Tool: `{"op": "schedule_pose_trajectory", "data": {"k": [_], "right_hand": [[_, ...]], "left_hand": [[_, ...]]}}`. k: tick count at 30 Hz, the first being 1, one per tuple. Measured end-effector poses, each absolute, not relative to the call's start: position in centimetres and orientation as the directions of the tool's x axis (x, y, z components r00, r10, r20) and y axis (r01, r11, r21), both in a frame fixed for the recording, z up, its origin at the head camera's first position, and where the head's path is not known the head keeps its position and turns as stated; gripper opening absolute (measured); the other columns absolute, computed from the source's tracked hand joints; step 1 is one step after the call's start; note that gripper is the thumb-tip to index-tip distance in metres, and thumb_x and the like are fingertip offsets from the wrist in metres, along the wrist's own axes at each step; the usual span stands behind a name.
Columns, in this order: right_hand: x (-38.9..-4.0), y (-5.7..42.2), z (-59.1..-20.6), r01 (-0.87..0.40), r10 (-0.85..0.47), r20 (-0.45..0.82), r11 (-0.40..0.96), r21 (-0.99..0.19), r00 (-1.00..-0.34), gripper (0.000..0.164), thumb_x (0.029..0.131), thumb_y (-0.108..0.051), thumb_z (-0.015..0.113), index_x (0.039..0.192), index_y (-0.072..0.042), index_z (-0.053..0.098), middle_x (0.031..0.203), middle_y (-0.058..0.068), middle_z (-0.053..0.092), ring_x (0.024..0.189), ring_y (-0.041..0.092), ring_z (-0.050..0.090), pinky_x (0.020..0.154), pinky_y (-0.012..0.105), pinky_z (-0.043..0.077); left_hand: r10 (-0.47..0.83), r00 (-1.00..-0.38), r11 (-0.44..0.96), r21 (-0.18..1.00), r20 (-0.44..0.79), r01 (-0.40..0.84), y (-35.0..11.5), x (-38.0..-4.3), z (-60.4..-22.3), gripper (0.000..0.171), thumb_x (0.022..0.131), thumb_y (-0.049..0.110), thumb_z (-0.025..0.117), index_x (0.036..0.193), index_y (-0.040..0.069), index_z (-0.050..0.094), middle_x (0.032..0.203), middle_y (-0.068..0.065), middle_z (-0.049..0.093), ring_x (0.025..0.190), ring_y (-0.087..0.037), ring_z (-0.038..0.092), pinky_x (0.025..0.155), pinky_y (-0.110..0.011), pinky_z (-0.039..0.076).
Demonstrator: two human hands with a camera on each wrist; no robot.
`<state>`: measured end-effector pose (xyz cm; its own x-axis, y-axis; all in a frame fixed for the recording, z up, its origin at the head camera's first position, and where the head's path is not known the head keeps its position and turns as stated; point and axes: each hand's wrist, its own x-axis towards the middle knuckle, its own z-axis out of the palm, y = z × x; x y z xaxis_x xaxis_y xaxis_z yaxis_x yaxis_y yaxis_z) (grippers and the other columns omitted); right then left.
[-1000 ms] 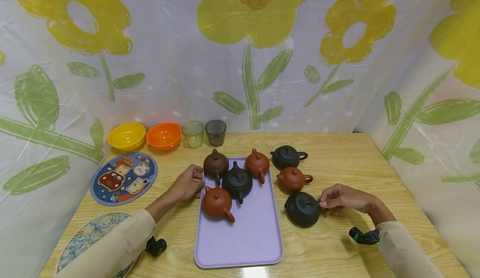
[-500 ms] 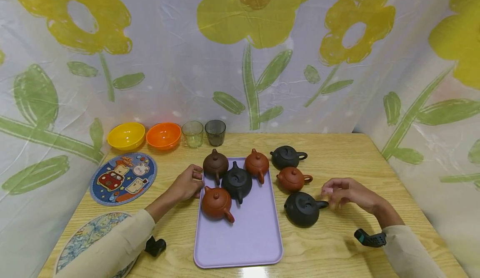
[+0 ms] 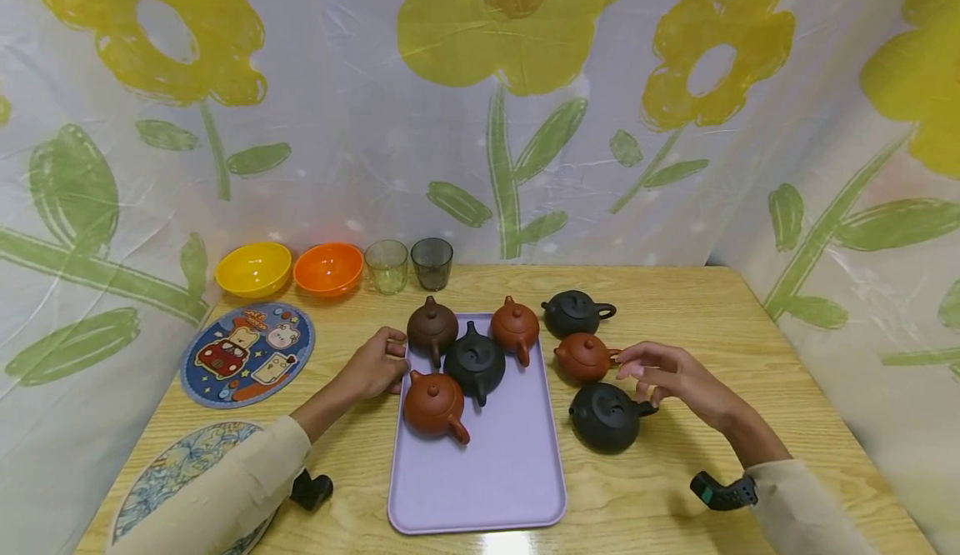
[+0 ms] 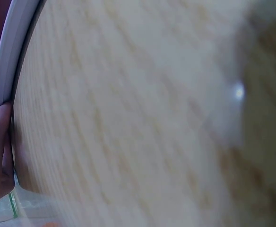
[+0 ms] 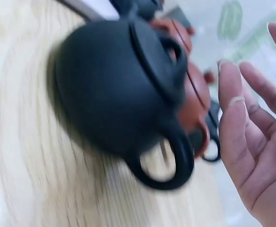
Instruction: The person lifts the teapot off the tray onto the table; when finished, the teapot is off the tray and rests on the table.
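Observation:
At the left rim of the lilac tray my left hand holds the edge with bent fingers. Its fingertip shows against the outer wall in the left wrist view. My right hand hovers over the gap between a red-brown teapot and a black teapot, fingers loosely bent and holding nothing. Its fingertips are close to the red-brown pot's handle; touching or not, I cannot tell. In the right wrist view the black teapot stands in front. The tray bears a dark brown teapot, another black one and two red-brown ones.
Another black teapot stands at the back right. Behind the tray are a yellow bowl, an orange bowl and two glasses. A blue cartoon mat and a patterned mat lie at left.
My right hand has let go of the front black teapot's handle, drawn back, then moved forward and left towards the red-brown teapot's handle. The left hand stays at the tray.

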<state>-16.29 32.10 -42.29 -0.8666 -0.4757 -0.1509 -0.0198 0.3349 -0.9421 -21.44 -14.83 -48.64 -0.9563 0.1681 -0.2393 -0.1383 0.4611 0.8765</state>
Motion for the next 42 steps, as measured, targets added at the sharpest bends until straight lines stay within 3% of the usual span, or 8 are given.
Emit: {"op": "schedule_pose_trajectory", "data": {"k": [11,18,22,28,42], "right_hand": [[-15.1,26.5,-41.2,-0.051,-0.539,-0.136,0.317,-0.947,-0.831,0.036,0.102,-0.017,0.055,0.128,0.007,0.053,0.109,0.018,0.069,0.074,0.019,0.065,0.063,0.034,0.056],[-14.5,22.6,-41.6,-0.022,-0.549,-0.188,0.354,-0.935,-0.814,0.037,0.099,-0.022,0.061,0.120,0.008,0.058,0.091,0.016,0.064,0.071,0.030,0.066,0.059,0.034,0.055],[-14.5,20.6,-42.0,0.004,-0.541,-0.215,0.364,-0.931,-0.813,0.037,0.096,-0.024,0.065,0.118,0.006,0.061,0.098,0.020,0.062,0.069,0.028,0.065,0.057,0.030,0.053],[-14.4,18.3,-42.6,0.024,-0.529,-0.231,0.368,-0.929,-0.817,0.036,0.094,-0.029,0.067,0.113,0.001,0.065,0.096,0.009,0.063,0.067,0.017,0.062,0.055,0.032,0.051],[-14.4,14.9,-44.6,0.081,-0.544,-0.276,0.355,-0.931,-0.792,0.021,0.093,-0.025,0.069,0.103,-0.006,0.069,0.089,0.000,0.064,0.064,0.016,0.061,0.053,0.026,0.047]], "left_hand": [[0.158,-0.956,0.468,0.871,-0.249,-0.149,-14.8,-21.5,-48.6,0.047,0.091,-0.001,0.058,0.135,-0.004,0.042,0.122,-0.026,0.052,0.082,-0.023,0.061,0.059,-0.034,0.060],[0.151,-0.956,0.481,0.864,-0.252,-0.152,-14.7,-21.5,-48.5,0.047,0.091,0.000,0.058,0.135,-0.003,0.043,0.124,-0.026,0.053,0.081,-0.023,0.062,0.059,-0.033,0.060],[0.158,-0.955,0.476,0.867,-0.251,-0.149,-14.7,-21.5,-48.5,0.047,0.091,0.000,0.058,0.135,-0.003,0.042,0.124,-0.027,0.053,0.081,-0.024,0.062,0.059,-0.033,0.060],[0.156,-0.955,0.469,0.870,-0.250,-0.151,-14.7,-21.4,-48.6,0.048,0.090,0.000,0.058,0.135,-0.004,0.043,0.123,-0.027,0.053,0.077,-0.023,0.061,0.058,-0.032,0.059],[0.160,-0.957,0.467,0.873,-0.242,-0.143,-14.9,-21.4,-48.6,0.048,0.089,-0.001,0.058,0.134,-0.004,0.043,0.122,-0.027,0.053,0.076,-0.021,0.061,0.058,-0.034,0.060]]}}
